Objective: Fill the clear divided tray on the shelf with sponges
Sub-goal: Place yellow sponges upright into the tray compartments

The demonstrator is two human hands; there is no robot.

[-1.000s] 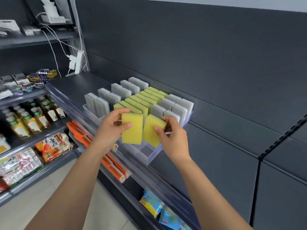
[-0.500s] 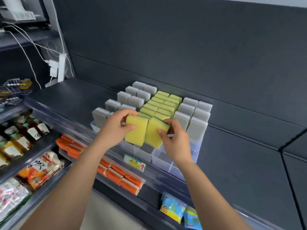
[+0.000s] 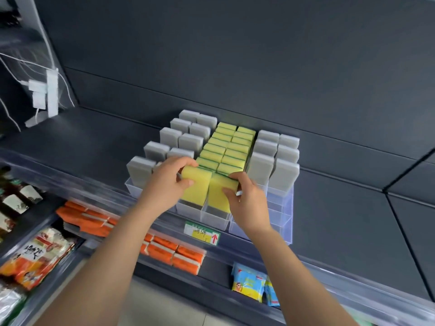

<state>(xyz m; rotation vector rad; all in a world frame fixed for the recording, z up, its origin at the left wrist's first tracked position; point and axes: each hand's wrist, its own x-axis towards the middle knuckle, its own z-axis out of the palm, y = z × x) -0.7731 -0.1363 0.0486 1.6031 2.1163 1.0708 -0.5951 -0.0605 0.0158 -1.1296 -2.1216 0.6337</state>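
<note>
left grip (image 3: 164, 182) grasping sponge (image 3: 196, 188) | right grip (image 3: 250, 200) grasping second sponge (image 3: 219, 196), touching at its 3 o'clock | both at tray (image 3: 281, 208) 6 o'clock slots

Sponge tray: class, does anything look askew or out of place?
Only the two front yellow sponges, gripped by the left hand and right hand, stand high, not yet seated. Nothing looks spilled or damaged.

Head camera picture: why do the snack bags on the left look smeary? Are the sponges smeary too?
Head view: the snack bags at the left edge are smeared by blur, likely from camera motion; the sponges in the tray, mid-frame, look much sharper; light is even, without hard shadows.
</note>
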